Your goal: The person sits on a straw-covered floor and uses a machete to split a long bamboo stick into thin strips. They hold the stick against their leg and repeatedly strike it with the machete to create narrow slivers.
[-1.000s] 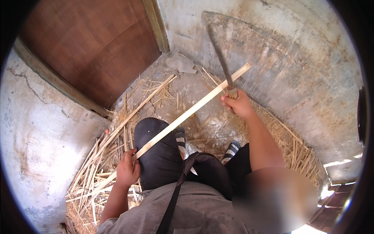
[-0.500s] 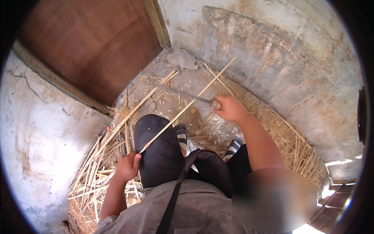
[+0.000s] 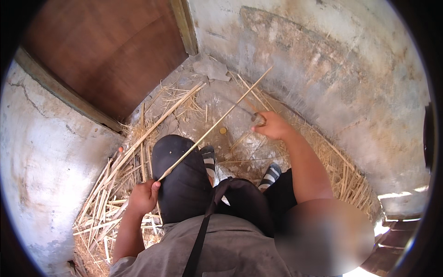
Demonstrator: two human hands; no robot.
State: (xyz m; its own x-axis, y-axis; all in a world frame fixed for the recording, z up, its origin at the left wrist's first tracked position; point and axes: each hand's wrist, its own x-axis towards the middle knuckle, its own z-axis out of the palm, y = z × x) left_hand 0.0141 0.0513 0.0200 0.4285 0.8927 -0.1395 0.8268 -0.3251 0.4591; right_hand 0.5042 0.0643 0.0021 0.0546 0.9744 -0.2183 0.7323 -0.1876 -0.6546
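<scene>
My left hand (image 3: 143,197) is closed around the near end of a long, pale bamboo strip (image 3: 211,127), beside my left knee. The strip slants over the knee, up and to the right, toward the far wall. My right hand (image 3: 273,125) grips the round handle (image 3: 258,120) of a knife to the right of the strip. Its blade is thin and smeared by motion, and it points up and left near the strip's far half. Whether blade and strip touch, I cannot tell.
Split bamboo strips (image 3: 105,203) lie heaped at my left, and shavings (image 3: 337,171) pile along the right wall (image 3: 323,69). A brown door panel (image 3: 110,51) stands at the far left. A small yellow disc (image 3: 223,130) is on the floor between my feet and the strip.
The knife has shifted a little relative to the strip, and its blade now looks more blurred and foreshortened. Both hands keep their hold, while the whole view has moved slightly.
</scene>
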